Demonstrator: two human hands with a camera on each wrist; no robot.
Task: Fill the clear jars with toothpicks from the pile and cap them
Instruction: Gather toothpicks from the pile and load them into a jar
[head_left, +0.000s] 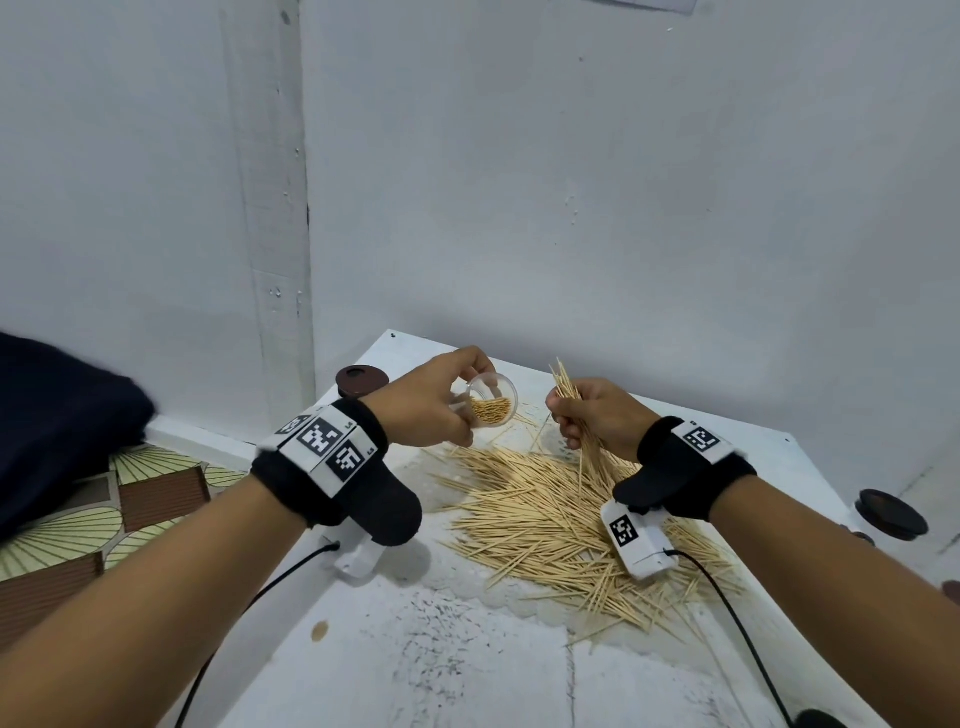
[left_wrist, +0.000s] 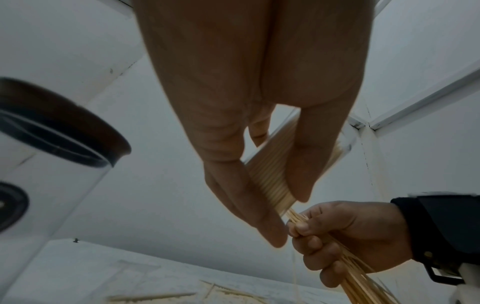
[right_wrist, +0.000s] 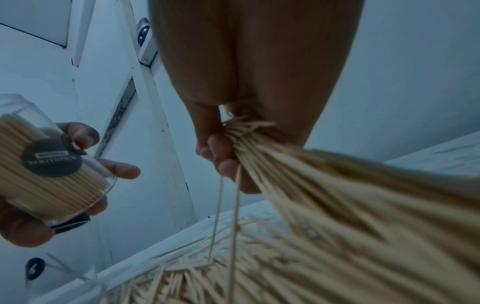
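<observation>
**Jar held up, bundle of toothpicks gripped beside it**

At far left a dark cloth (head_left: 57, 415) is seen over a patterned surface (head_left: 104, 499). A brown lid (head_left: 362, 380) is set on the back left corner of the white table (head_left: 415, 649). The left hand (head_left: 431, 402) is raised above the table, fingers curled round a clear jar (head_left: 491, 400), which is tilted with its open mouth toward the right hand and is partly filled with toothpicks; a dark round label (right_wrist: 50, 158) is seen on its side. The loose pile (head_left: 561, 525) is spread over the table below and between both hands. The right hand (head_left: 597, 418) is closed round a bundle of toothpicks (head_left: 569, 387), tips fanned out above the fist, just beside the jar mouth. A second dark lid (head_left: 891, 512) is set at the right table edge.
</observation>
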